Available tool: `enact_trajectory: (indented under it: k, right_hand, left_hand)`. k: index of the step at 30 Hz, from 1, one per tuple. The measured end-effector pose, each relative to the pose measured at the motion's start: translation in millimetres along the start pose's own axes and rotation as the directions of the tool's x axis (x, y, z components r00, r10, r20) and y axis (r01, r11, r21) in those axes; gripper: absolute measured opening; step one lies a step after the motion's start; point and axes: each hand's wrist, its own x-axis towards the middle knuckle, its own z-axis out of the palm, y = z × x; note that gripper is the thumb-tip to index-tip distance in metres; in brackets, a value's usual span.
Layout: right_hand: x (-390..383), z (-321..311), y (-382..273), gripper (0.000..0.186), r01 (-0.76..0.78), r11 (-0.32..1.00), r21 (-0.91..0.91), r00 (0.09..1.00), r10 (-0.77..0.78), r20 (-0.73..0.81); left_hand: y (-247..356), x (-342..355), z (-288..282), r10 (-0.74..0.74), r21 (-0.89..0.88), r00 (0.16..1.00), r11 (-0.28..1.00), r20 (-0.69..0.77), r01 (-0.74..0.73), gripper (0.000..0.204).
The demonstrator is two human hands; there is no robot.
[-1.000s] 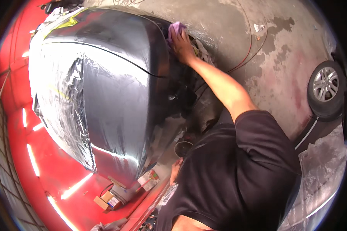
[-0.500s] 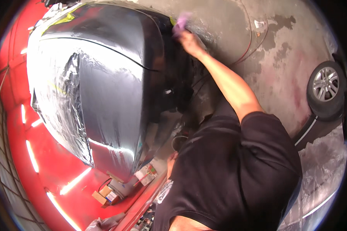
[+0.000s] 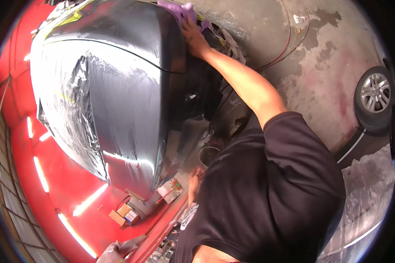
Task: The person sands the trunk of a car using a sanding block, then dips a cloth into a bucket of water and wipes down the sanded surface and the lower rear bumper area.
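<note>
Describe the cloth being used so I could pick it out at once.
Start at the big glossy dark car panel filling the left of the view. At its top right edge, the right hand presses a purple cloth against it. Nothing else nearby is purple.

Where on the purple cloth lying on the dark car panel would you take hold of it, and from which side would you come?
Probably the loose bunched edge of the purple cloth that sticks out past the right hand pressing it onto the dark car panel. Come from above, at the far side: the folds stand up off the panel there, while the rest lies flat under the palm.
</note>
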Motion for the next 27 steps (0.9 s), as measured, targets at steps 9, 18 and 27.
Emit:
enact_trajectory:
  k: [9, 18, 27]
  right_hand:
    - [-65.6, -44.9, -44.3, 0.033, 0.096, 0.981, 0.168, 0.865, -0.166, 0.474]
    - [81.8, -32.4, 19.0, 0.028, -0.141, -0.436, 0.889, 0.636, 0.648, 0.418]
    - [-27.3, -23.1, -42.9, 0.025, -0.328, -0.407, 0.852, 0.737, 0.454, 0.501]
  left_hand:
    - [-19.0, 11.8, 16.8, 0.078, 0.061, 0.994, 0.995, 0.071, -0.083, 0.042]
    - [-60.0, 14.1, -8.2, 0.173, -0.047, 0.984, 0.984, -0.032, -0.174, 0.048]
    - [-73.1, -12.3, 17.7, 0.432, 0.191, 0.889, 0.870, 0.152, -0.455, 0.041]
